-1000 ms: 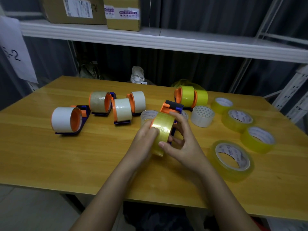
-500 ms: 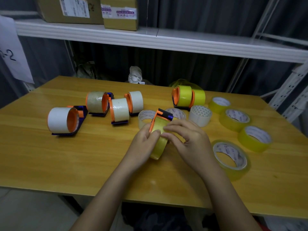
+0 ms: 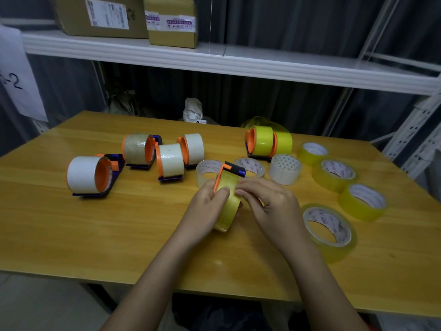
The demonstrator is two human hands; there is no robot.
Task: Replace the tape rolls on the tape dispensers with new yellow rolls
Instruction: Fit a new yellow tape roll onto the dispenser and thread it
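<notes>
wooden table [image 3: 119, 235], tape dispensers [image 3: 90, 174], loose rolls [image 3: 328, 231]

On the bench [image 3: 71, 235], four dispensers [image 3: 164, 161] sit at ten o'clock, two more [image 3: 262, 142] at one o'clock. Loose rolls [image 3: 334, 174] lie at three o'clock. Both hands [image 3: 207, 209] hold a dispenser [image 3: 226, 199] at centre. Boxes [image 3: 171, 20] sit on the shelf [image 3: 238, 60] at twelve.

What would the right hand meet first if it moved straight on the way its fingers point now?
The right hand points left, fingertips already on the yellow roll. Beyond that, probably the left hand gripping the roll's other side; depth is unclear.
</notes>
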